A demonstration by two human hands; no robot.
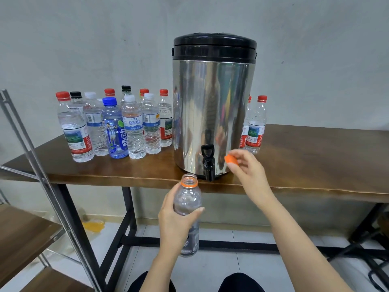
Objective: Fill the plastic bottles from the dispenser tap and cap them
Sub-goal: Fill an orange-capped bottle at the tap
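Bottle [188, 209], clear plastic, uncapped, orange ring at the neck, is gripped around its middle by the left hand [175, 224], fingers wrapped round the body, thumb across the front. It is upright, held below the table edge [315, 186], its mouth just left of and slightly under the black tap [208, 163] of the steel dispenser [212, 114]; mouth not directly beneath the spout. Right hand [247, 173] is raised to the right of the tap, pinching an orange cap [231, 160] between thumb and fingertips, well apart from the bottle mouth. Dispenser stands on the wooden table, black lid on. A group of capped bottles [117, 125] stands left of it; two red-capped bottles [255, 125] stand right, behind.
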